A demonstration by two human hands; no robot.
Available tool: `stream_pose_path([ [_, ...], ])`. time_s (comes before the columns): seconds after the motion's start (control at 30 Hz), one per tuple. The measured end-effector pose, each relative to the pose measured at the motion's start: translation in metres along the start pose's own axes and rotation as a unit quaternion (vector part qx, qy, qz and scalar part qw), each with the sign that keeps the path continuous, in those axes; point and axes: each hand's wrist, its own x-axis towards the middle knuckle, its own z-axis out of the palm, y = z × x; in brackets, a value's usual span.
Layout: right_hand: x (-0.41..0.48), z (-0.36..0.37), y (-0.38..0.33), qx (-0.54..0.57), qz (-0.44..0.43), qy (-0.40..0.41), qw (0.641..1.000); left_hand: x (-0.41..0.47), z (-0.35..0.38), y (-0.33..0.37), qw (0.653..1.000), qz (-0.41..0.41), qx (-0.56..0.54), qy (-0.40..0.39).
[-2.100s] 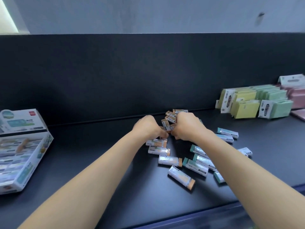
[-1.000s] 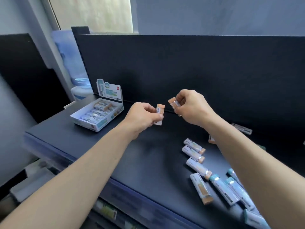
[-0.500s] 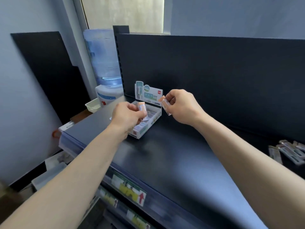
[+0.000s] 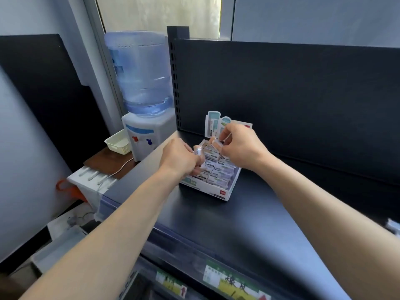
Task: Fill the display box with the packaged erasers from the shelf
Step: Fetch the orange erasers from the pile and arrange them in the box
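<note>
The white display box (image 4: 218, 190) sits at the left end of the dark shelf (image 4: 249, 224), its printed lid flap (image 4: 216, 124) standing up at the back. Several packaged erasers lie in rows inside it. My left hand (image 4: 180, 158) hovers over the box's left side and grips a packaged eraser (image 4: 199, 152) with an orange end. My right hand (image 4: 240, 146) is over the box's back half and pinches another orange-ended packaged eraser (image 4: 215, 144). Both erasers are tilted just above the ones in the box.
A water dispenser (image 4: 144, 135) with a blue bottle (image 4: 140, 72) stands left of the shelf, beside a small white basket (image 4: 118, 144). The shelf's dark back panel (image 4: 303, 94) rises behind the box. One loose eraser pack (image 4: 392, 225) shows at the right edge. Price labels (image 4: 227, 280) line the shelf front.
Both hands lifted erasers from the loose pile and carried them left. Since half a second ago they have come down over the display box, and my view has moved closer to it.
</note>
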Motion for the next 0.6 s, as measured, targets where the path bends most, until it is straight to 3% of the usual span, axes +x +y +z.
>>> stream_pose_path([
  [0.33,0.016,0.007,-0.001,-0.022,-0.005,-0.075,0.997,0.005,0.004,0.001,0.994,-0.005,0.105,-0.034],
  [0.6,0.029,0.011,0.010,-0.036,-0.033,-0.111,0.993,0.000,0.002,0.009,0.974,0.018,0.224,-0.012],
])
